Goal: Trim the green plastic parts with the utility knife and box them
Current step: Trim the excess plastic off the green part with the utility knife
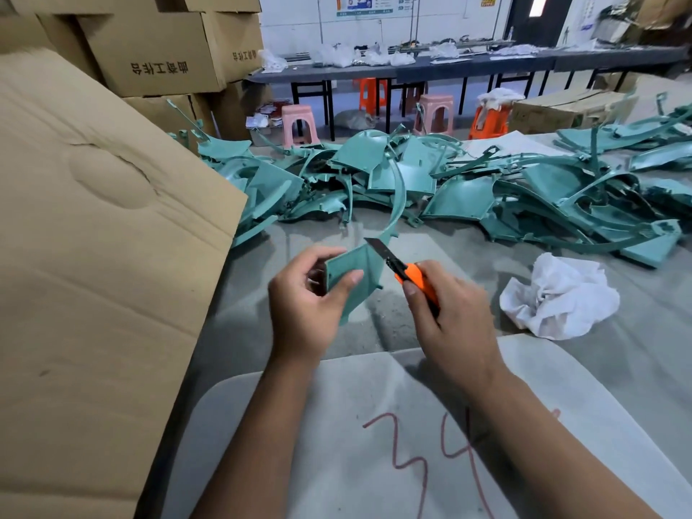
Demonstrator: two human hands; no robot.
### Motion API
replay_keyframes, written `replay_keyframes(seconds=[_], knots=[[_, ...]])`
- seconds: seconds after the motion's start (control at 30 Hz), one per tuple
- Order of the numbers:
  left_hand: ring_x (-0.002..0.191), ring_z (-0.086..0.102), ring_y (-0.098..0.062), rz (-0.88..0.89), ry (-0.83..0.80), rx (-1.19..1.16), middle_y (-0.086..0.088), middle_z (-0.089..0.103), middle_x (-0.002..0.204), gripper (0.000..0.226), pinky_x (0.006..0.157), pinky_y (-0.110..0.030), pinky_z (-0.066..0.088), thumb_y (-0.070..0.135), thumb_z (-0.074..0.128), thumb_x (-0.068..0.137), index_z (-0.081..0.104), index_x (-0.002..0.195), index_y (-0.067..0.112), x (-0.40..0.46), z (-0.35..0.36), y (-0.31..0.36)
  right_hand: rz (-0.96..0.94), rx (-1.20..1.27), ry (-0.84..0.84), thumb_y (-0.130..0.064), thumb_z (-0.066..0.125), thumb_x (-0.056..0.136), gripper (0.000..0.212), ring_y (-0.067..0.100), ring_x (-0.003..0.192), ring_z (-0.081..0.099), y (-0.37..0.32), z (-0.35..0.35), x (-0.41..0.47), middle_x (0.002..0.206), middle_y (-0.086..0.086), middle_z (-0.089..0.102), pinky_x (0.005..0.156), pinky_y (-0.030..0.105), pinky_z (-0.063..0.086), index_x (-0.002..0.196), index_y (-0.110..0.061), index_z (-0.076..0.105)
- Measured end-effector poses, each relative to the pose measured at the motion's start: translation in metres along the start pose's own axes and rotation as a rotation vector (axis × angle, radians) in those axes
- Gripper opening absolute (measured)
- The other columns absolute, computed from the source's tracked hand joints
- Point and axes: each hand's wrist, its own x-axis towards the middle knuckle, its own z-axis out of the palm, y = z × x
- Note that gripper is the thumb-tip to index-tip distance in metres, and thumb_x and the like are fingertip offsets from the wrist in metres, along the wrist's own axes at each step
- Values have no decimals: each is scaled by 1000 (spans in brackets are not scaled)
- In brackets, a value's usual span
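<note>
Both hands work just short of the green pile (430, 185): left hand (307, 305) pinches a green part (355, 271) (thumb on top), right hand (453, 316) grips an orange knife (406, 273), blade touching the part.

crumpled white cloth (558, 297), pink stools (299, 123), orange stools (370, 93)

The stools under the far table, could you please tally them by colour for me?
Pink stools: 2 (the second stands further right)
Orange stools: 2 (the second, partly covered by white plastic, stands further right)
Total: 4 stools in clear view; further legs behind them are too hidden to count.
</note>
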Motion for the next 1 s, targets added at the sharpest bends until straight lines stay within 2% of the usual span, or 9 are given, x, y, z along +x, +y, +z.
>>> replay_keyframes(seconds=[0.07, 0.17, 0.23, 0.33, 0.4, 0.6, 0.73, 0.87, 1.0], knots=[[78, 70, -22, -105, -139, 120, 4, 74, 81, 11, 70, -35, 57, 19, 75, 88, 73, 96, 12, -6, 9, -9, 51, 24, -6, -20, 55, 105, 17, 22, 64, 51, 5, -1, 1, 70, -1, 54, 60, 46, 43, 90, -11, 55], [59, 55, -4, -27, -189, 266, 20, 57, 57, 18, 54, -10, 36, 20, 67, 97, 62, 79, 19, -15, 18, -10, 27, 91, 4, -23, 52, 107, 20, 21, 63, 55, 4, -6, 0, 70, -1, 57, 60, 45, 45, 90, -14, 55], [54, 49, 7, 18, -153, 263, 28, 55, 60, 21, 51, -5, 32, 21, 64, 98, 61, 78, 16, -17, 23, -5, -23, 146, 18, -27, 49, 108, 22, 17, 62, 53, -3, -7, -2, 69, -4, 54, 59, 38, 42, 89, -15, 54], [52, 47, 7, 50, -142, 252, 28, 56, 61, 38, 49, -7, 32, 36, 59, 101, 47, 65, 34, -19, 27, 0, -76, 180, -23, -26, 50, 107, 19, 14, 59, 49, -8, -4, -3, 68, -7, 51, 55, 35, 38, 92, -14, 54], [52, 47, 4, 48, -162, 244, 24, 56, 60, 36, 49, -9, 31, 46, 54, 100, 45, 65, 43, -19, 27, 3, -77, 182, -47, -25, 51, 106, 17, 13, 58, 48, -8, -1, -3, 67, -8, 50, 53, 36, 38, 93, -14, 54], [52, 46, 5, 52, -119, 221, 27, 54, 59, 41, 49, -6, 31, 26, 58, 101, 41, 67, 42, -18, 26, 7, -89, 175, -28, -26, 51, 106, 20, 15, 57, 45, -11, 1, -5, 65, -10, 42, 52, 32, 34, 89, -15, 53], [51, 46, 4, 46, -115, 200, 14, 41, 47, 32, 48, -6, 31, 33, 59, 99, 49, 69, 33, -20, 26, 7, -87, 214, 15, -27, 49, 107, 21, 15, 56, 46, -13, 0, -5, 65, -8, 44, 52, 28, 33, 89, -18, 52], [57, 51, 13, 62, -74, 252, 25, 41, 52, 18, 52, -1, 32, 15, 67, 98, 70, 85, 3, -20, 26, 4, -70, 171, 56, -25, 50, 107, 21, 15, 55, 47, -9, 0, -4, 63, -7, 46, 51, 32, 36, 89, -15, 53], [56, 51, 7, 16, -126, 231, 20, 46, 51, 17, 51, -5, 33, 19, 66, 100, 71, 85, 12, -19, 25, 0, -81, 123, 81, -24, 51, 106, 20, 12, 55, 43, -10, 0, -2, 63, -13, 39, 52, 27, 32, 87, -17, 51]])
